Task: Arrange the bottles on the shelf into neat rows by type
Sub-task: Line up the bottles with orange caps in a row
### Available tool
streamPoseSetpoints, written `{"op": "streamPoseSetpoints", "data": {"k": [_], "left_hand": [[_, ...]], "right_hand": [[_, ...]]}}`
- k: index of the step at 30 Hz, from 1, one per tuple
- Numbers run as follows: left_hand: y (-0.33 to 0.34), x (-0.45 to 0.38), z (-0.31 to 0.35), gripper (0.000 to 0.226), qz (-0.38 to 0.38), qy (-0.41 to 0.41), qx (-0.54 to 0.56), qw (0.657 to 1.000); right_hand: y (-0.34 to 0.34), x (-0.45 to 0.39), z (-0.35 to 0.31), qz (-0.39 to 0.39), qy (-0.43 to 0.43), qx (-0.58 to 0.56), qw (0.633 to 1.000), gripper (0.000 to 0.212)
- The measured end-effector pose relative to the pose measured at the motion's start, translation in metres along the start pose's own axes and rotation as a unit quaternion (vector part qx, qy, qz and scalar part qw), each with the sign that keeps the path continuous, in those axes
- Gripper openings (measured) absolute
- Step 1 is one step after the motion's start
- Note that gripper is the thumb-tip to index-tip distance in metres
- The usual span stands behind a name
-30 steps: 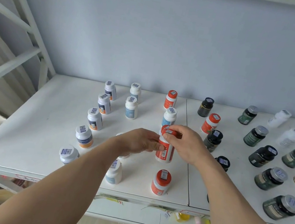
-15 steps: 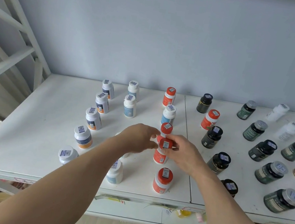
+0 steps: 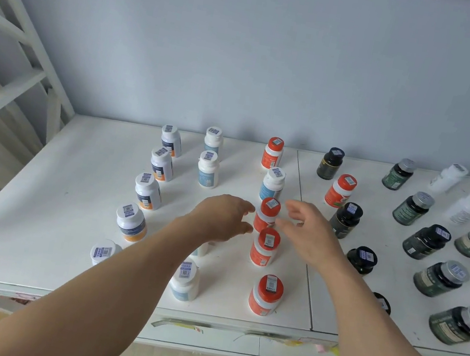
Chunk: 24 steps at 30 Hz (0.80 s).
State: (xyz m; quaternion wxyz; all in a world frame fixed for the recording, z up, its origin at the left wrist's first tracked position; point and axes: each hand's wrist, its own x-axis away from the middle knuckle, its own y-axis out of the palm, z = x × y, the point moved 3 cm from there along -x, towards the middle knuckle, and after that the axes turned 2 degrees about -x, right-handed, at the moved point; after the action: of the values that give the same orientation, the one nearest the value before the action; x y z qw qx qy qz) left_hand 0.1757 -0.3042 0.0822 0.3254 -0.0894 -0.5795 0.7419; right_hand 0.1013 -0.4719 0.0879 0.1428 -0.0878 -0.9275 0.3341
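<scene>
Standing in a line down the middle of the shelf [image 3: 31, 220] are my red bottles. My left hand [image 3: 222, 218] and my right hand [image 3: 308, 237] are on each side of one red bottle [image 3: 266, 214]. Both hands are loose, with fingers a bit bent, and they hold nothing. I think they sit like this so I can nudge that bottle straight from either side.

One more red bottle [image 3: 265, 247] stands just in front of it, and another [image 3: 266, 294] stands near the shelf edge. A white and blue bottle [image 3: 272, 184] is in the red line, and I think it is in the wrong place. It belongs with the blue ones [image 3: 208, 169] to the left. A stray red bottle [image 3: 339, 190] stands among the black bottles [image 3: 345, 220] on the right. I think it should join my red line.
</scene>
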Motion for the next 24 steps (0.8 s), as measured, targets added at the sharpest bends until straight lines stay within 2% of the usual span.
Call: {"op": "streamPoseSetpoints", "data": {"k": [2,6,9,17,24], "left_hand": [[-0.003,-0.006,-0.002,0.053,0.003,-0.003,-0.039,0.999],[-0.011,-0.022,-0.005,0.055,0.005,-0.008,-0.064,0.998],[-0.011,-0.033,-0.006,0.058,-0.024,-0.021,-0.058,0.998],[-0.010,-0.049,-0.002,0.061,-0.079,-0.036,0.106,0.991],[-0.016,-0.059,-0.003,0.042,-0.086,-0.027,0.220,0.971]], "right_hand": [[-0.003,-0.013,-0.006,-0.004,-0.011,0.015,1.000,0.051],[0.004,-0.039,-0.012,-0.091,-0.012,0.071,0.993,0.060],[0.010,-0.048,-0.009,-0.139,-0.016,0.095,0.986,0.061],[-0.005,-0.064,-0.013,-0.126,-0.037,0.063,0.989,0.057],[-0.015,-0.070,-0.024,-0.111,-0.036,0.037,0.992,0.056]]}}
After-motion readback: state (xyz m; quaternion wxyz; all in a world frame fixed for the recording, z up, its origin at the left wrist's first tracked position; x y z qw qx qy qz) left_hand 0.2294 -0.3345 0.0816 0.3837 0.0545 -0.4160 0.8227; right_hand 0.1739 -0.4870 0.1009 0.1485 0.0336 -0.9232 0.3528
